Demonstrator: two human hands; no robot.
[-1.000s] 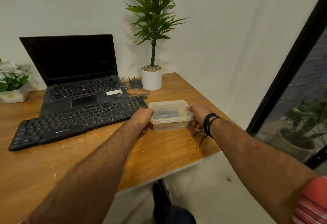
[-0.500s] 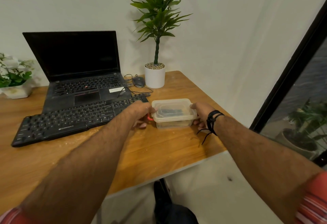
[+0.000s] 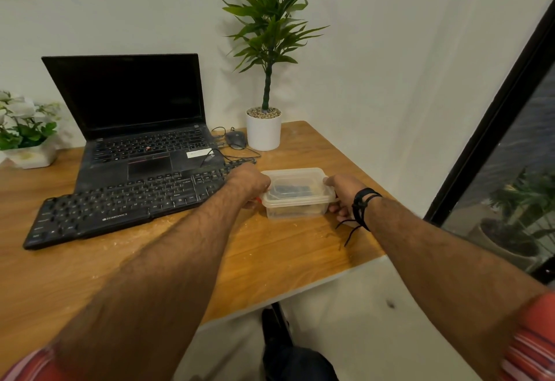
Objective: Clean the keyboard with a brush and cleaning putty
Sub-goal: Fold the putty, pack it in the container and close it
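While your left hand (image 3: 250, 183) and right hand (image 3: 341, 192) clasp the lidded box (image 3: 297, 192) at centre frame, right of the keyboard (image 3: 126, 200), steady its base and peel the lid up evenly.

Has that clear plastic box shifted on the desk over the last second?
No. The box sits in the same spot beside the right end of the keyboard, with both hands at its ends; only the camera moved.
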